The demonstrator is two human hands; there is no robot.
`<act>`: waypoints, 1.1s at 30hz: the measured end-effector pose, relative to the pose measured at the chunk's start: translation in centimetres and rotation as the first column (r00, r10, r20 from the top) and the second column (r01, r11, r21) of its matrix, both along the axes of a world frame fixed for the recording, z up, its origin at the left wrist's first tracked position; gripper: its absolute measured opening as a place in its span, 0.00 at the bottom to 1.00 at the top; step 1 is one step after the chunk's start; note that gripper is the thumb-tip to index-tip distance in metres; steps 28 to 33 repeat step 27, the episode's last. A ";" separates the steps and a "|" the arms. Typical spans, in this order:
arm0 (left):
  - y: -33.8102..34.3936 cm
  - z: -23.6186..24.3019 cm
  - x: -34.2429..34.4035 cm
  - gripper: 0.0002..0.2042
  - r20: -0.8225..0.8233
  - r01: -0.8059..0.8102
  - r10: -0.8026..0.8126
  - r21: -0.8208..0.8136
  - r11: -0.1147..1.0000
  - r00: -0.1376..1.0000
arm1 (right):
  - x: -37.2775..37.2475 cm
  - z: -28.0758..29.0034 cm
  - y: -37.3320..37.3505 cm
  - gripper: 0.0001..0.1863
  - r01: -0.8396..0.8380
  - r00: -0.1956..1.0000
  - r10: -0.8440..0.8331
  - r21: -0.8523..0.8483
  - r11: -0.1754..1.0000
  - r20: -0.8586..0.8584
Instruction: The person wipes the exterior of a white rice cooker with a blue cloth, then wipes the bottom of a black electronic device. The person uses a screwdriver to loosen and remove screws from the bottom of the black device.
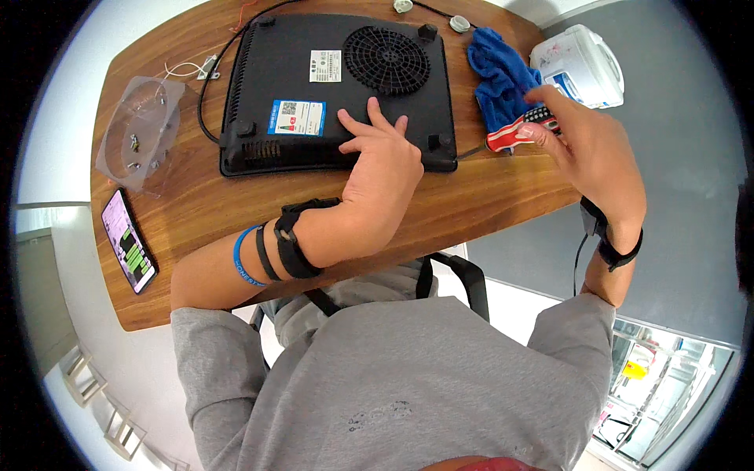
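Note:
A black appliance, apparently an induction cooker [275,55], lies with its underside up on the wooden table, its round fan grille [388,60] toward the far right. My left hand [381,169] rests on its near edge, fingers spread over the underside and holding nothing. In my right hand [601,153] is a screwdriver [506,139] with a red, white and dark star-patterned handle, gripped between thumb and fingers. Its shaft slants left and down to the cooker's near right corner. I cannot tell whether the tip sits in a gap or only touches the side.
A blue cloth [495,71] lies beyond the screwdriver, beside a white lidded appliance [577,63]. To the left are a clear plastic container [118,141] with several small screws and a phone [129,243] with its screen lit. A black cable [201,102] curves along the cooker's left side.

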State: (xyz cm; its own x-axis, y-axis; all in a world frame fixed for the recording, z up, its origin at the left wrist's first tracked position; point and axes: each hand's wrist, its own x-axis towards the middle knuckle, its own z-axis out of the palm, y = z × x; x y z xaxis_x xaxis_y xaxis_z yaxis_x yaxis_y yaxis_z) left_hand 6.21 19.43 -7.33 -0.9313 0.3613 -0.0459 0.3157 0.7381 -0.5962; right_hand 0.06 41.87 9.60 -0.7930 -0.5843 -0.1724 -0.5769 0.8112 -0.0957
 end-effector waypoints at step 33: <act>0.1 -0.3 0.0 0.32 -0.008 -0.003 0.003 -0.008 1.000 1.000 | -3.1 -1.3 4.0 0.21 -0.193 0.969 0.214 -0.163 0.968 0.123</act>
